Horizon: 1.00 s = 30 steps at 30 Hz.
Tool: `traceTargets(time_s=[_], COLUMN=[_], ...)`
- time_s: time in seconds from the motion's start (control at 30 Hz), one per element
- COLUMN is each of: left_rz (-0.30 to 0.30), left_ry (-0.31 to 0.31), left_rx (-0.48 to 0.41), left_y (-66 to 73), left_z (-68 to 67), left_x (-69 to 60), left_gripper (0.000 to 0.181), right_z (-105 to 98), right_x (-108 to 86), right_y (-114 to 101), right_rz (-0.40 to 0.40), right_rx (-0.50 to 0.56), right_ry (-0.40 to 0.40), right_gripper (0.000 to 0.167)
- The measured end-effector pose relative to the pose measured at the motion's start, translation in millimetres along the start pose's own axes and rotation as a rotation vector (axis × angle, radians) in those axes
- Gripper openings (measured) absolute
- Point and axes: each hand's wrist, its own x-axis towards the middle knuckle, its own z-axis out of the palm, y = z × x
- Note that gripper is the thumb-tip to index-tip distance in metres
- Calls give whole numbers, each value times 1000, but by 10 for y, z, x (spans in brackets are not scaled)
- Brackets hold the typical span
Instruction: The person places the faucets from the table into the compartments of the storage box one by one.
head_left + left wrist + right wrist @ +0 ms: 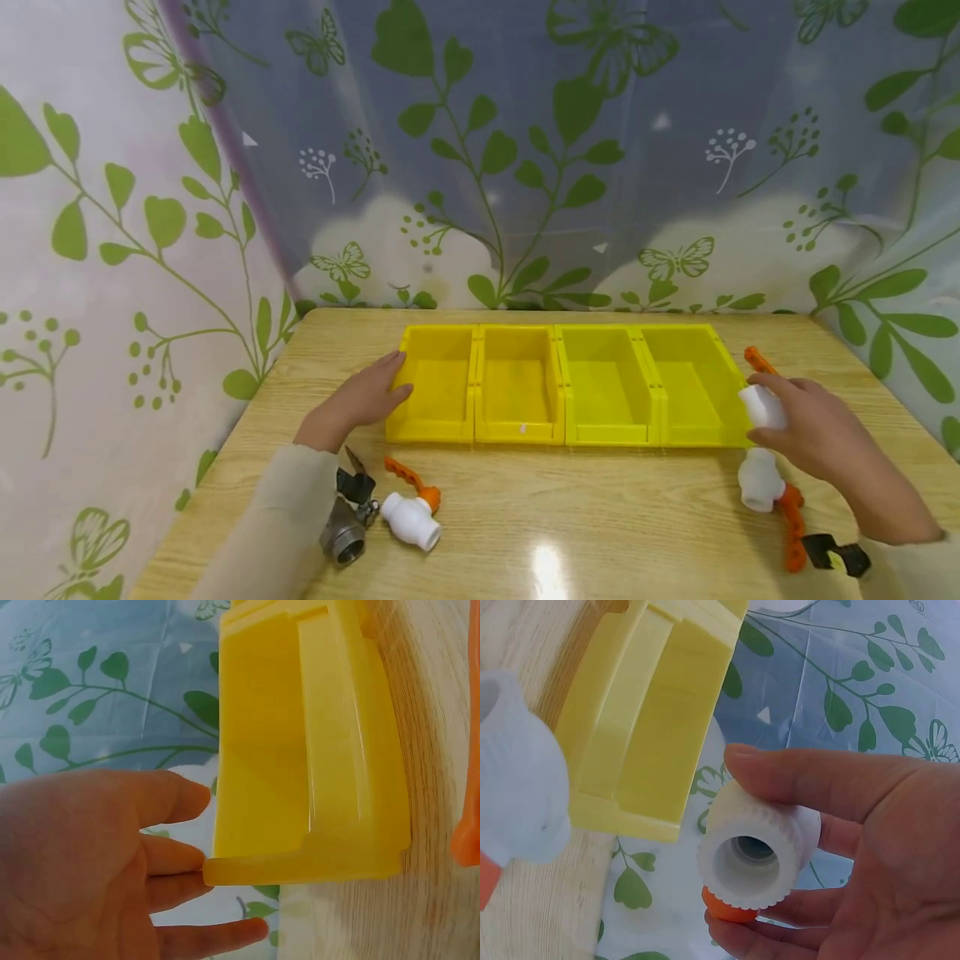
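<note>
My right hand (817,425) grips a white plastic ball valve (763,407) with an orange lever, just beyond the right end of a row of yellow bins (521,433). In the right wrist view the thumb and fingers hold the valve's white body (724,825), its round opening facing the camera. At the row's other end, my left hand (363,393) has its fingers extended against the outer side of the leftmost bin (360,765). Below the right hand lies a second white ball valve (761,481) with an orange lever.
Near the left forearm, another white ball valve (411,521) with an orange lever lies on the wooden table (600,525). Beside it is a grey metal valve (345,532), partly hidden by the sleeve. A patterned curtain (517,167) hangs behind the table and on the left.
</note>
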Motion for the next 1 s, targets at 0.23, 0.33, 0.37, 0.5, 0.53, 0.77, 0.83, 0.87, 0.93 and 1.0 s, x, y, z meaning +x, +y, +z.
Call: traceTargets(time_s=[0.23,0.33,0.37,0.5,0.53,0.77,0.83,0.87,0.93,1.0], left_rz=[-82,-117,-122,-149,-146,-164,-172,-172,-166,-156], left_ry=[7,20,31,81,95,200,229,244,267,285], left_rx=[17,15,17,26,29,34,35,44,55,48], left_y=[3,-10,-10,-1,2,-8,-11,-12,-14,-13], left_z=[13,58,75,138,154,288,324,340,366,383], left_x=[157,217,237,327,351,432,440,442,453,465], left_gripper=[67,70,71,73,73,76,78,78,77,77], right_z=[51,79,82,80,75,94,107,112,118,119], right_x=[25,26,26,28,29,53,55,57,60,65], right_y=[-78,-97,-100,-109,-114,-148,-158,-161,-165,-164], right_rz=[-15,-9,-7,-12,-14,-3,2,0,-1,0], right_rx=[18,28,30,32,33,41,51,53,55,50], right_ry=[24,22,19,20,21,29,23,23,24,25], right_gripper=[66,67,68,69,69,68,67,67,67,67])
